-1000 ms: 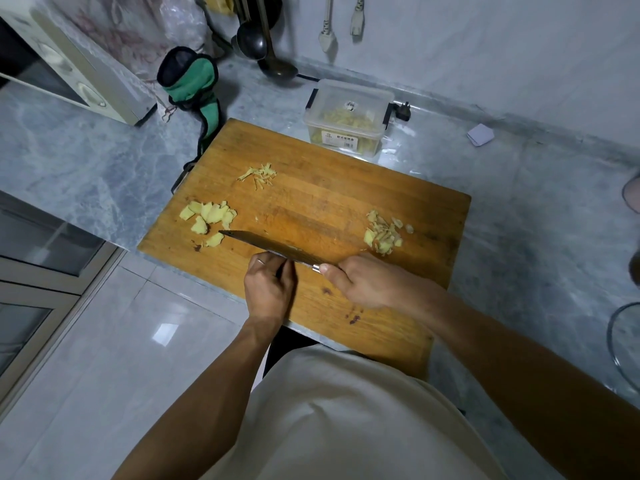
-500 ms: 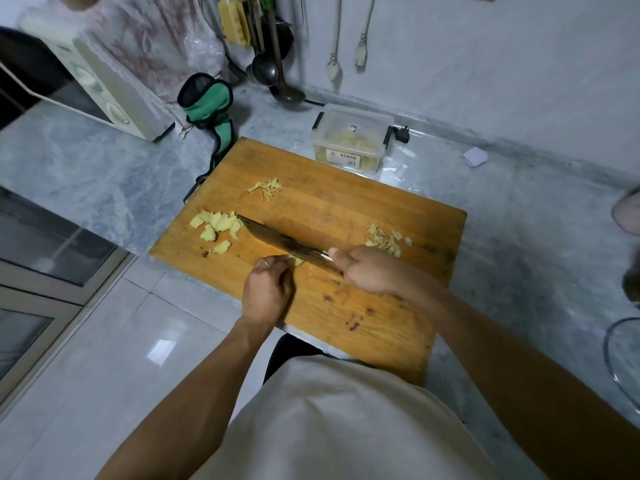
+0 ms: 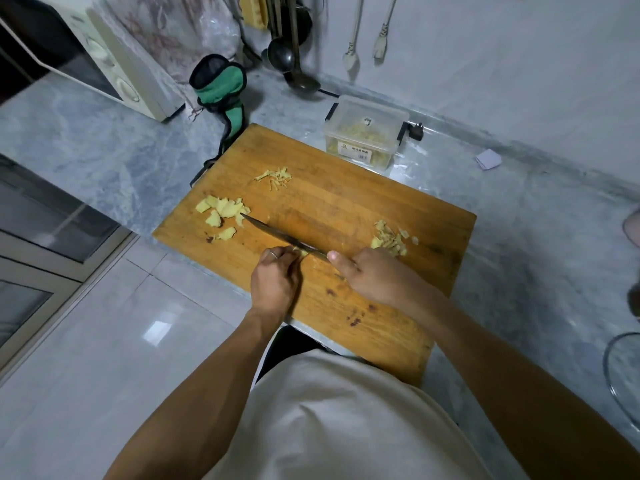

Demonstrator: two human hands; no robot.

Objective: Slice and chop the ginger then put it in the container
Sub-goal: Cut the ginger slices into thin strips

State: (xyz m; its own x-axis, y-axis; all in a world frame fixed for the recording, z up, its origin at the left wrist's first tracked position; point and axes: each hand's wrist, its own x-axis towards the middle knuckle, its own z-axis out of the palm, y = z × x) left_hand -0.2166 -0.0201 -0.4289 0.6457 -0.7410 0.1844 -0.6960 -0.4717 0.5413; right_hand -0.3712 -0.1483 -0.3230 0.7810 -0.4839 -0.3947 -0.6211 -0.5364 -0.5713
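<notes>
A wooden cutting board [image 3: 346, 202] lies on the marble counter. My right hand [image 3: 374, 277] grips the knife [image 3: 280, 235], blade edge down on the board and pointing left. My left hand [image 3: 277, 278] pinches a small piece of ginger [image 3: 303, 253] against the blade near the board's front edge. Ginger slices [image 3: 221, 213] lie at the board's left, thin strips [image 3: 275, 176] at the back left, chopped bits [image 3: 389, 239] at the right. A clear lidded container [image 3: 365, 135] with ginger inside stands behind the board.
A microwave [image 3: 104, 67] stands at the back left, a green and black pouch [image 3: 220, 88] beside it. Ladles [image 3: 294, 64] and spoons hang on the wall. A folded paper [image 3: 488, 159] lies at the right, a glass rim [image 3: 620, 375] at the far right edge.
The knife tilted up half a second ago and has come back down onto the ginger piece under my left fingers. The view shifted slightly; the piles stayed put.
</notes>
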